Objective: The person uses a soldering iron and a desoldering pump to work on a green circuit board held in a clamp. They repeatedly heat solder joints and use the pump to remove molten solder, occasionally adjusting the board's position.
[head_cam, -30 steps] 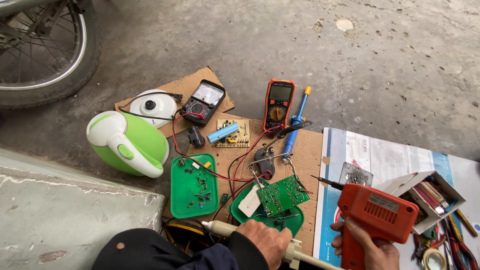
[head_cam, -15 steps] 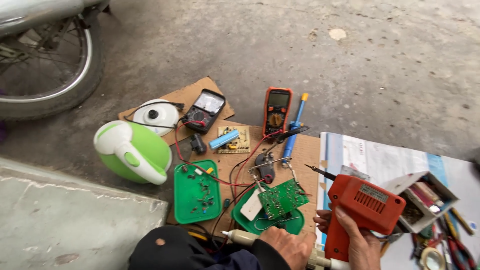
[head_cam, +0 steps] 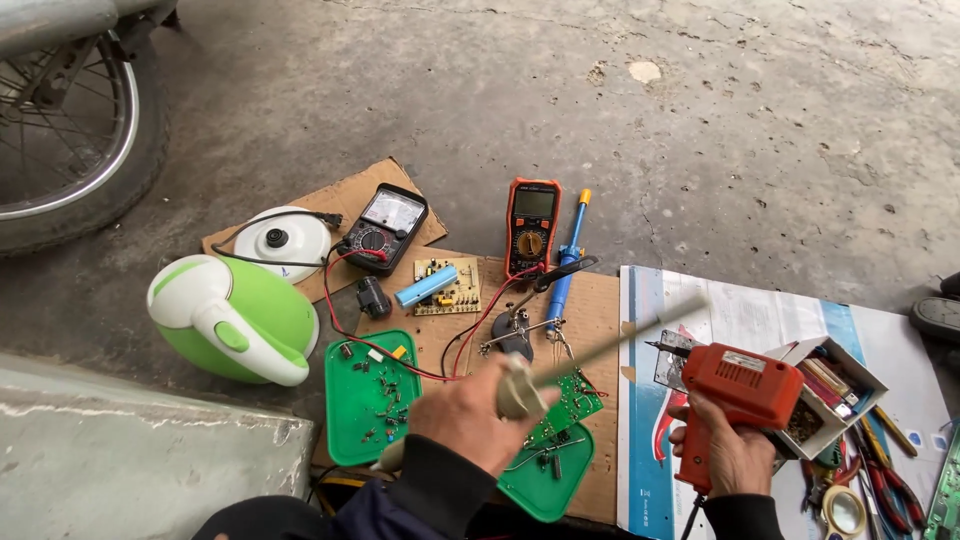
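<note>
Left hand (head_cam: 470, 415) grips a cream wand-like tool (head_cam: 600, 350) above the green circuit board (head_cam: 565, 405); right hand (head_cam: 730, 450) clenches the red soldering gun (head_cam: 745, 385) (tip clear of board, soldering not yet begun).

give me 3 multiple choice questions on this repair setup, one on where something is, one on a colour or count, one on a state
1. Where does the green kettle lie?
A. left of the green trays
B. on the paper sheet
C. inside the cardboard box

2. How many multimeters sit on the cardboard?
A. one
B. two
C. four

3. What is the right hand doing?
A. resting empty
B. gripping the red soldering gun
C. holding the kettle

Answers:
1 A, it lies on its side left of the square green tray.
2 B, a black analog meter and an orange digital meter.
3 B, its fingers wrap the gun's handle while the left hand lifts a pale iron.
</note>
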